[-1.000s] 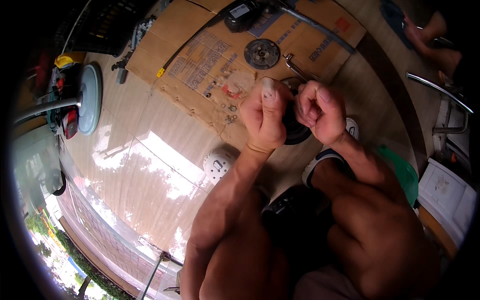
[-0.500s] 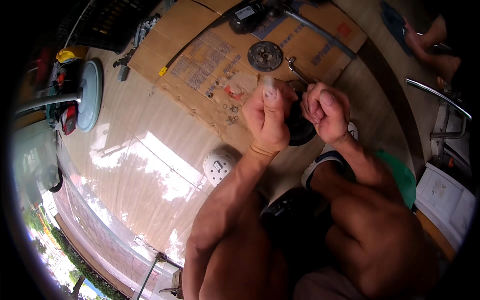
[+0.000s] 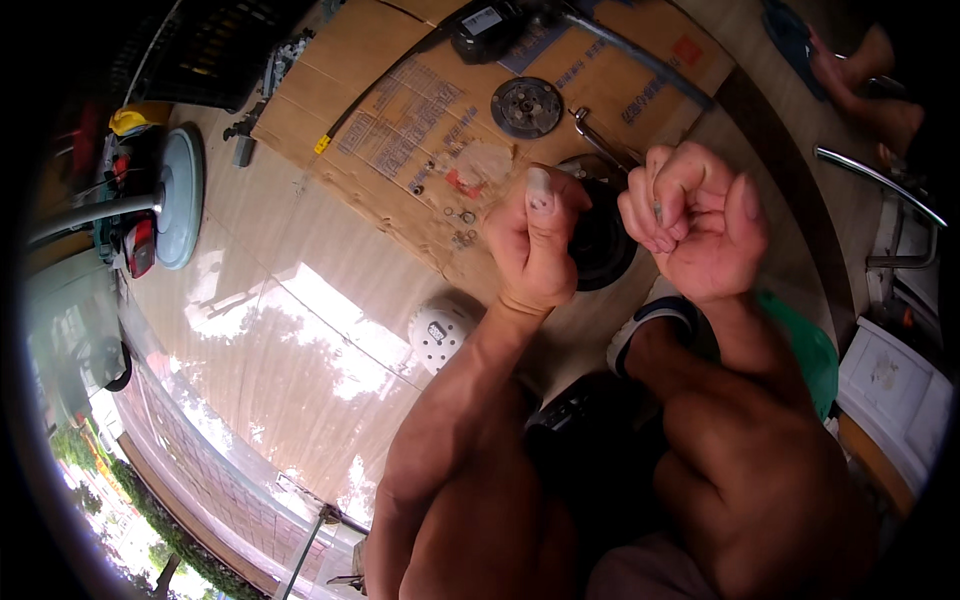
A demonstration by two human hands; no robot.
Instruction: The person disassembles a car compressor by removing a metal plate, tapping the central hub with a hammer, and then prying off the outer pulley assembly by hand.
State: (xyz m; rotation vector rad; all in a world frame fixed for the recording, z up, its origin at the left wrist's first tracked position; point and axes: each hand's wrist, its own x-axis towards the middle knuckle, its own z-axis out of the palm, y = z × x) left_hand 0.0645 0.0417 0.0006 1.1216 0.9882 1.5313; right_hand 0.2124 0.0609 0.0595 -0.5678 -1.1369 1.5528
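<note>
My left hand (image 3: 537, 240) is closed, its thumb lying over the curled fingers; what it holds, if anything, is hidden. My right hand (image 3: 698, 222) is beside it, palm partly showing, fingers loosely bent and thumb spread away. A tiny grey spot shows by its fingers, too small to name. Behind and below both hands sits a round black part (image 3: 603, 255), partly covered by them. A metal tool with a bent head (image 3: 597, 140) lies just beyond. Farther off is a dark round plate with holes (image 3: 527, 108). Several small rings (image 3: 462, 214) lie left of my left hand.
Flattened cardboard (image 3: 390, 120) covers the floor ahead, with a long dark bar (image 3: 640, 65) and a black device (image 3: 487, 30) on it. My white shoe (image 3: 432, 335) is near my left forearm. A round pale base (image 3: 180, 195) stands left; a green bag (image 3: 808, 350) lies right.
My right hand has moved a little right and away from my left hand, turning so its palm shows, with the thumb spread. My left hand has stayed closed in nearly the same place.
</note>
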